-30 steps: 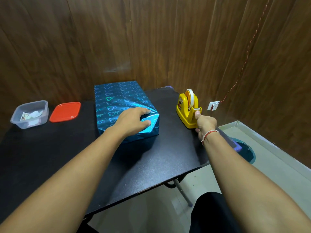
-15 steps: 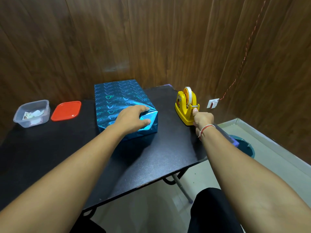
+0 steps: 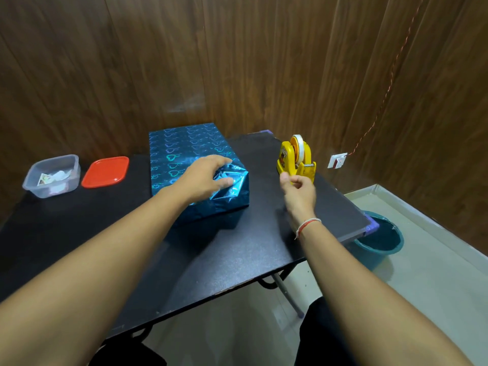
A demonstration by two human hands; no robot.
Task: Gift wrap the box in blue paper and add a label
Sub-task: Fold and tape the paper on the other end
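Note:
The box (image 3: 182, 154), wrapped in shiny blue heart-patterned paper, lies on the black table (image 3: 237, 249). My left hand (image 3: 203, 178) presses the folded paper flap down on the box's near right end, fingers spread flat. My right hand (image 3: 297, 191) hovers just in front of the yellow tape dispenser (image 3: 294, 162), its thumb and curled fingers pinching what looks like a short strip of clear tape, which barely shows. A white tape roll sits in the dispenser.
A clear plastic tub (image 3: 52, 175) with small paper labels stands at the table's far left, its red lid (image 3: 105, 171) beside it. A teal bucket (image 3: 380, 239) sits on the floor past the table's right corner. Wooden walls close in behind.
My right hand has pulled away from the dispenser's cutter toward me and to the left. My left hand stays on the box's folded end.

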